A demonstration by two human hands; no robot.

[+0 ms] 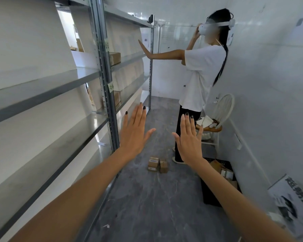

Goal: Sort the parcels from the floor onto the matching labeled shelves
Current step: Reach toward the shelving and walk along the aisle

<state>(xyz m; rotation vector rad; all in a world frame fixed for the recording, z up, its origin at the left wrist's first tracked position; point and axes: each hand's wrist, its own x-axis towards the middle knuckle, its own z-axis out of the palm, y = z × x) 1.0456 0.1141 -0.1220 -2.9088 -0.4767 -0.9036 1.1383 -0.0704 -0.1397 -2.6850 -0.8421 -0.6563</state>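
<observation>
Left hand (pixel 135 131) and right hand (pixel 189 142) are hovering in mid-air, backs facing the camera, fingers (pixel 138 116) straight and slightly apart, holding and touching nothing. Small brown cardboard parcels (pixel 157 164) are sitting clustered on the grey floor (pixel 147 198), near the metal shelves (pixel 110 102). Their long axis is too small to tell.

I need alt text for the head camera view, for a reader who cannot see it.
The left hand and right hand, both open and empty, stretch forward above a grey floor where a few small cardboard parcels sit together. A metal shelf unit with handwritten labels runs along the left, and another person in a headset stands ahead near a white chair.
</observation>
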